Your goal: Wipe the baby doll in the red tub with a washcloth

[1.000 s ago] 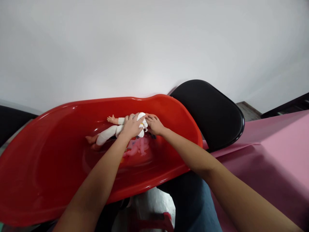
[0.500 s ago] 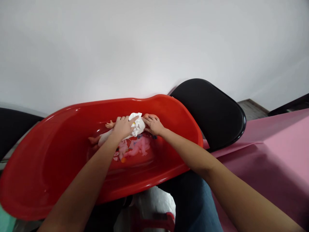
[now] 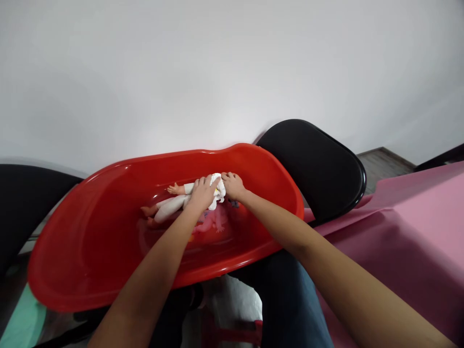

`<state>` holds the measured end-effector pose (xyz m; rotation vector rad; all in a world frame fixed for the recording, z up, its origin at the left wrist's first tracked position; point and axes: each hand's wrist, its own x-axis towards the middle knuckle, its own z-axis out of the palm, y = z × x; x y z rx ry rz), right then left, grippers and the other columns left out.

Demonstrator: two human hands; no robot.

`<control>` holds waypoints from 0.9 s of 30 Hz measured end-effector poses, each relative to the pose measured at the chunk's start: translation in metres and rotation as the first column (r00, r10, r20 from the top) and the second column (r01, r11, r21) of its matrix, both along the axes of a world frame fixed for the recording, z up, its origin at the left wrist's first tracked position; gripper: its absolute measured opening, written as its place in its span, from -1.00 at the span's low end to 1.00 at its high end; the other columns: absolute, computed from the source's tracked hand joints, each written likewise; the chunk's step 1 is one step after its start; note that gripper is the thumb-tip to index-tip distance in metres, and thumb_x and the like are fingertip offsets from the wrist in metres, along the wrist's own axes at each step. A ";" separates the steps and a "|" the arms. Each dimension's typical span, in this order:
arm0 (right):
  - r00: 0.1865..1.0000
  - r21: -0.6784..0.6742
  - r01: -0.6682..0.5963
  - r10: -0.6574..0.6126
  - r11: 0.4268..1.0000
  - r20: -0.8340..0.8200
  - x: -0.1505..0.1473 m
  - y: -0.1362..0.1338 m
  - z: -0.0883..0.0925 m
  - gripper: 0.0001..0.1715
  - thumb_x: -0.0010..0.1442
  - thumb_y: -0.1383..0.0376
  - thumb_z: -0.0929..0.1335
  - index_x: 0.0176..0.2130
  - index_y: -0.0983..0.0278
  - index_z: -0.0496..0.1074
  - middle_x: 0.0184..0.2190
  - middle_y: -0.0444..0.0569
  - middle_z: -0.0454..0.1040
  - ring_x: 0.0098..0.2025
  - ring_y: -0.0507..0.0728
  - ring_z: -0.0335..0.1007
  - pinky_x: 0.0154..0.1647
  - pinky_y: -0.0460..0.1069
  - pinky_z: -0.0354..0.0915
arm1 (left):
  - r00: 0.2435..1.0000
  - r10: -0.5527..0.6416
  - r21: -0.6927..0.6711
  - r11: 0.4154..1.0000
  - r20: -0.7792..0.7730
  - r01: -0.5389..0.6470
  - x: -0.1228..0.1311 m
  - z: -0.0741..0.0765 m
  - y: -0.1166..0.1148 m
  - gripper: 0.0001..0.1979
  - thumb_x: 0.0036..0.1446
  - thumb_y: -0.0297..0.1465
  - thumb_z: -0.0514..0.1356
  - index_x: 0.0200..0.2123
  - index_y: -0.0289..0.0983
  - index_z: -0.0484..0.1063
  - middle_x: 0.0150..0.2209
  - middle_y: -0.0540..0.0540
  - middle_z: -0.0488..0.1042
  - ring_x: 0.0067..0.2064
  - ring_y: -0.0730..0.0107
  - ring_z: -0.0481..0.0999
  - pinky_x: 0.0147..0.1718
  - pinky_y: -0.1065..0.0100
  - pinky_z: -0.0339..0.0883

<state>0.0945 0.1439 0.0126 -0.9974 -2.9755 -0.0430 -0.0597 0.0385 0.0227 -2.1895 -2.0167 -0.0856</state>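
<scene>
L hand [image 3: 203,192] closes on white crumpled cloth [image 3: 218,189], fingers wrapped over it. R hand [image 3: 234,186] curls tight at cloth's other edge, touching it; can't tell if gripping. Cloth sits on middle of plastic baby doll w/ white clothes [image 3: 168,209], lying inside shiny red plastic baby tub [image 3: 90,232], near tub's far wall. Black padded seat back [image 3: 308,169] just beyond tub; pink sheet [image 3: 416,227] to R.

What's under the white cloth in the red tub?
A baby doll lies under the white cloth. Its arm and legs stick out, but the part beneath the cloth is hidden, and the left hand and right hand cover more.
</scene>
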 end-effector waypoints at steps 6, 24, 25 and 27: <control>0.999 -0.006 0.029 -0.029 1.000 -0.025 0.001 0.005 -0.003 -0.59 0.50 0.21 0.24 0.15 0.27 0.54 0.23 0.19 0.43 0.18 0.33 0.21 0.15 0.17 0.23 | 0.999 -0.048 0.045 0.998 -0.008 0.048 0.001 -0.006 0.001 -0.39 0.42 -0.50 -0.03 0.49 -0.30 0.27 0.46 -0.34 0.23 0.39 -0.19 0.25 0.33 -0.10 0.16; 0.996 -0.048 0.044 -0.047 0.998 -0.072 0.000 0.002 0.000 -0.46 0.46 -0.03 0.31 0.22 0.19 0.53 0.22 0.16 0.45 0.21 0.40 0.22 0.22 0.23 0.21 | 0.973 0.177 0.059 0.980 0.149 -0.187 -0.047 0.003 -0.028 -0.29 0.28 -0.57 0.03 0.50 -0.41 0.19 0.40 -0.39 0.32 0.41 -0.02 0.31 0.41 0.04 0.19; 0.996 -0.049 0.042 -0.046 0.998 -0.073 0.000 0.003 -0.001 -0.47 0.46 -0.02 0.31 0.22 0.19 0.53 0.22 0.16 0.46 0.21 0.40 0.22 0.21 0.23 0.22 | 0.981 0.133 0.068 0.987 0.141 -0.144 -0.039 0.007 -0.026 -0.28 0.27 -0.57 0.04 0.51 -0.38 0.18 0.43 -0.36 0.28 0.43 -0.02 0.29 0.44 0.02 0.14; 0.996 -0.059 0.047 -0.051 0.997 -0.071 0.000 0.003 -0.002 -0.50 0.48 0.03 0.29 0.22 0.19 0.54 0.22 0.17 0.45 0.21 0.39 0.22 0.21 0.22 0.22 | 0.994 0.030 0.075 0.996 0.108 -0.038 -0.020 0.013 -0.019 -0.26 0.28 -0.56 0.07 0.52 -0.33 0.18 0.48 -0.30 0.21 0.47 -0.04 0.21 0.49 -0.06 0.01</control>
